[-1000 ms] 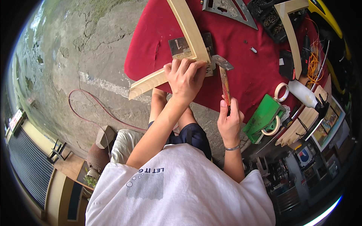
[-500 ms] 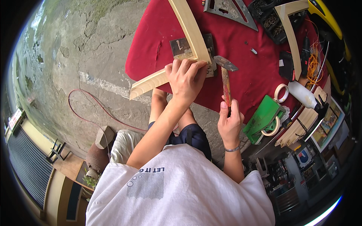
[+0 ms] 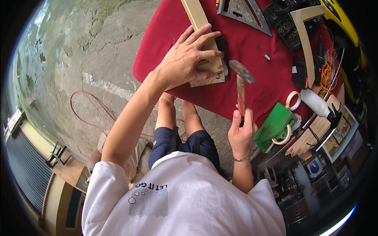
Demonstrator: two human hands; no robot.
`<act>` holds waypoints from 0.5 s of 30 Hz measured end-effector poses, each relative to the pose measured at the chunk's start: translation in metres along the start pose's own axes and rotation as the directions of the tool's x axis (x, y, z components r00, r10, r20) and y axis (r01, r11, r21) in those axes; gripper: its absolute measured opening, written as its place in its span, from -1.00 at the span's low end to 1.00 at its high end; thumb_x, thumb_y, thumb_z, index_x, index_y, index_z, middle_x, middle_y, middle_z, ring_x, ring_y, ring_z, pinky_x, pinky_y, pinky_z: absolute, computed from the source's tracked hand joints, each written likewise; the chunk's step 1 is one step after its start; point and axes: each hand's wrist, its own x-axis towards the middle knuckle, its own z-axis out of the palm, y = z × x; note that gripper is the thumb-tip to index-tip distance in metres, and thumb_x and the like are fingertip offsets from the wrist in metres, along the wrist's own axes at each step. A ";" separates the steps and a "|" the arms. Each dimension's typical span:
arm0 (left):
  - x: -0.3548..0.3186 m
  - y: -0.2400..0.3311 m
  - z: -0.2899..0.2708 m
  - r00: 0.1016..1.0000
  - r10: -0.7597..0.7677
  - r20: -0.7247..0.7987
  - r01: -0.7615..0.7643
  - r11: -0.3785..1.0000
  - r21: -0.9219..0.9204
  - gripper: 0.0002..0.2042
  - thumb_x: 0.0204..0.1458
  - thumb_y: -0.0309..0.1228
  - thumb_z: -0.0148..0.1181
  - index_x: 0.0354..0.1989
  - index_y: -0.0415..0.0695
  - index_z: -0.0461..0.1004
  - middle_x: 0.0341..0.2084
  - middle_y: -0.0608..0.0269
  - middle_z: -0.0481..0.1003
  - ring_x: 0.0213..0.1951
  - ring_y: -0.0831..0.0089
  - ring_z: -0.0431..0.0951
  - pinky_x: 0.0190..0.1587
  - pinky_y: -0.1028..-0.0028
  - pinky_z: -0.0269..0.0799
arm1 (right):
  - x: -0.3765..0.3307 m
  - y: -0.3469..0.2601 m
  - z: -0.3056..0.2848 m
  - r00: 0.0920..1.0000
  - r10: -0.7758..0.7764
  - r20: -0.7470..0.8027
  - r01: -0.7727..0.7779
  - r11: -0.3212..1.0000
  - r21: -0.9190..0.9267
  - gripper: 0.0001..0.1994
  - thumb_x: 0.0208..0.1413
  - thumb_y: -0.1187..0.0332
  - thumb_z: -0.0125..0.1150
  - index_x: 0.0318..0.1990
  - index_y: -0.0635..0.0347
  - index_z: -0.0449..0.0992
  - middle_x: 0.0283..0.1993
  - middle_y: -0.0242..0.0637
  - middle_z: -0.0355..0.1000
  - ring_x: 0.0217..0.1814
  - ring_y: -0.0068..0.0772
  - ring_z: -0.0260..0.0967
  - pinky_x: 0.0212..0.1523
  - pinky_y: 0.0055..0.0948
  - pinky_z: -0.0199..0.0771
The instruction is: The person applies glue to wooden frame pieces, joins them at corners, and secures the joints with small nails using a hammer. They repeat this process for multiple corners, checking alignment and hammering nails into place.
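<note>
Holding a grey-headed metal hammer in the right hand.
Spreading the left hand wide over a pale, angled wooden frame, lying over the red cloth.

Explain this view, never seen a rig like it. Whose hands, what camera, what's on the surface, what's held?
There's no robot here: these are a person's two bare hands. The camera is the left one of a pair of fisheyes worn on the head, looking down, so straight edges bend toward the rim. Picture left is the person's left.

The right hand grips a hammer by its handle, the head apart from the wood. The left hand is spread over a pale wooden piece; how hard it presses, I can't tell.

Both are above a red cloth. Farther along it are a metal triangle, a black tray of small parts and a second, angled wooden piece.
</note>
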 end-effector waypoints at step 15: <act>0.002 -0.002 0.005 1.000 0.025 -0.001 -0.025 0.999 -0.038 -0.37 -0.32 -0.24 0.54 0.09 0.28 0.57 0.41 0.31 0.18 0.51 0.13 -0.03 0.51 -0.03 -0.05 | -0.005 0.011 0.016 0.998 0.023 0.066 -0.019 0.998 -0.060 -0.74 0.41 0.27 0.06 -0.13 0.35 0.49 -0.37 -0.07 0.56 -0.50 -0.04 0.53 -0.49 -0.21 0.45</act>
